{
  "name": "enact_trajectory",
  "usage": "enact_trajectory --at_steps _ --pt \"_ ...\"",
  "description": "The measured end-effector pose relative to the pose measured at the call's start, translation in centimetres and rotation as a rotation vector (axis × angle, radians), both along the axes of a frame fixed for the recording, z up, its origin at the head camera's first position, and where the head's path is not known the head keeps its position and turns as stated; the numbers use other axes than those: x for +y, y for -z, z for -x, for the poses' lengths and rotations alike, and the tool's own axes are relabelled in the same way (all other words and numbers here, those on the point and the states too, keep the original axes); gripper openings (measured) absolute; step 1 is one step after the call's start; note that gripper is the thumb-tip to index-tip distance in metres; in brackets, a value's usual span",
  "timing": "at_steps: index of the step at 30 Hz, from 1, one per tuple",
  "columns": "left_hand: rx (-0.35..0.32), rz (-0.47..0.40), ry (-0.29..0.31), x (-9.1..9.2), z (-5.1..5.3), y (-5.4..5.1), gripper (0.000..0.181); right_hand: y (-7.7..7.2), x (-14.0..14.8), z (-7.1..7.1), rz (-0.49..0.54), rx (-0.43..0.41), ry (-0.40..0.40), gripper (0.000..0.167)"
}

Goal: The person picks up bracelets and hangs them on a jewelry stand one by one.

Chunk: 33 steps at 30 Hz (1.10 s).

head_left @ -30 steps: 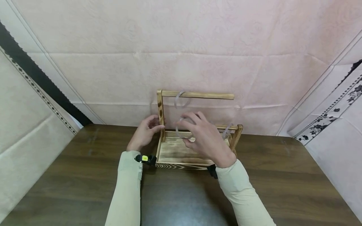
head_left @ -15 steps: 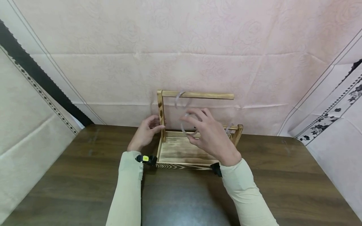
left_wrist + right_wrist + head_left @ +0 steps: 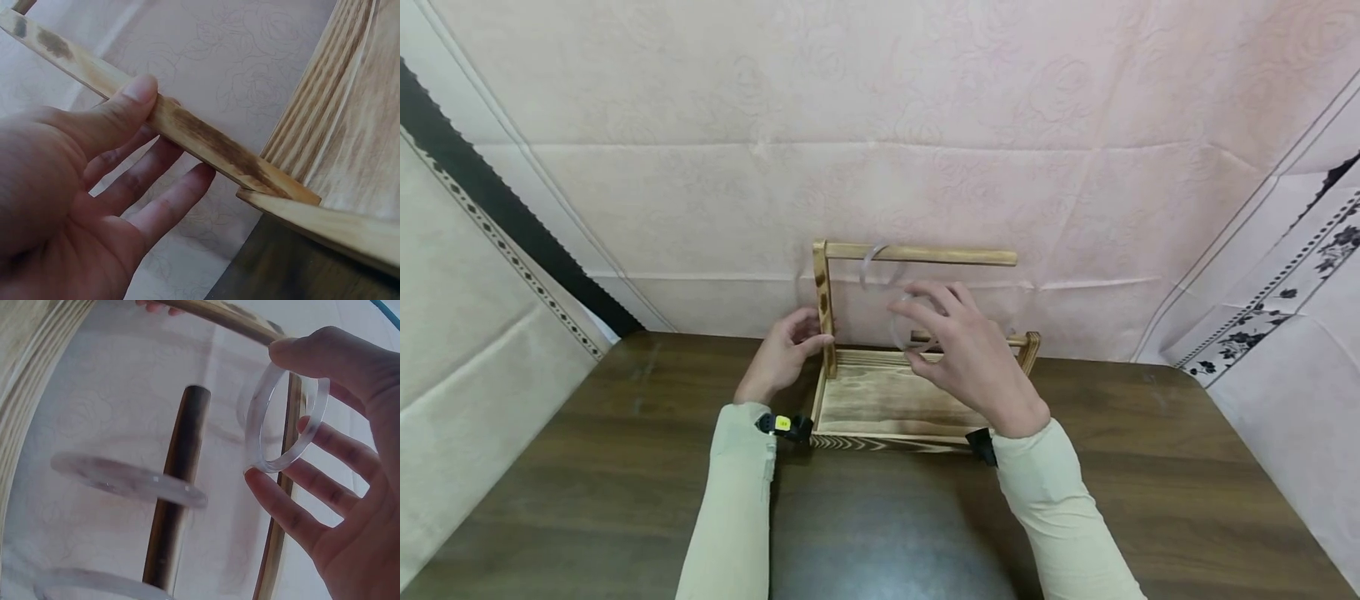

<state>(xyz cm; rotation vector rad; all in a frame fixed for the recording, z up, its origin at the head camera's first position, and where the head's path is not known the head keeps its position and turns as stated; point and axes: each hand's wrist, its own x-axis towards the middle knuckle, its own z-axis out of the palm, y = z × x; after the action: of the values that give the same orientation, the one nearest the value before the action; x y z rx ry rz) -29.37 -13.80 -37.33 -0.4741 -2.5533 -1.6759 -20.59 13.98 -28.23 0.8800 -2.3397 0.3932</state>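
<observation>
A wooden bangle stand has a shallow tray (image 3: 880, 396), a tall left post (image 3: 823, 287) with an upper rod (image 3: 955, 256), and a short right post (image 3: 1028, 354) with a lower rod (image 3: 1017, 340). My left hand (image 3: 778, 354) pinches the tall post between thumb and fingers. With fingertips and thumb, my right hand (image 3: 973, 354) grips a clear bangle (image 3: 255, 428) by its edge, near the free end of the lower rod. One bangle (image 3: 867, 265) hangs on the upper rod. In the right wrist view, another bangle (image 3: 128, 480) and a further bangle (image 3: 103, 579) encircle the lower rod.
The stand rests on a dark brown wooden table (image 3: 632, 500), close to its back edge. Behind it hangs a pale pink flowered cloth (image 3: 880, 100). Patterned white cloth (image 3: 1255, 333) borders the right side.
My right hand has shifted right and slightly up with its bangle, past the lower rod's free end in the head view. My left hand stays on the tall post.
</observation>
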Motion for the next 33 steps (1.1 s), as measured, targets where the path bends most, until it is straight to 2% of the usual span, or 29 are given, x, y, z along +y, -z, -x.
enact_trajectory --at_steps 16,26,33 --pt "-0.018 0.023 -0.031 0.2 0.1 0.6 0.035 -0.4 1.4 0.4 0.064 -0.038 0.018 0.061" --pt "-0.014 0.015 -0.019 0.3 -0.2 0.3 0.032 -0.7 2.0 0.7 0.105 -0.057 0.043 0.059" --pt "-0.015 0.011 -0.022 0.1 -0.2 0.0 0.031 -1.1 2.3 1.1 0.113 -0.023 0.054 0.06"
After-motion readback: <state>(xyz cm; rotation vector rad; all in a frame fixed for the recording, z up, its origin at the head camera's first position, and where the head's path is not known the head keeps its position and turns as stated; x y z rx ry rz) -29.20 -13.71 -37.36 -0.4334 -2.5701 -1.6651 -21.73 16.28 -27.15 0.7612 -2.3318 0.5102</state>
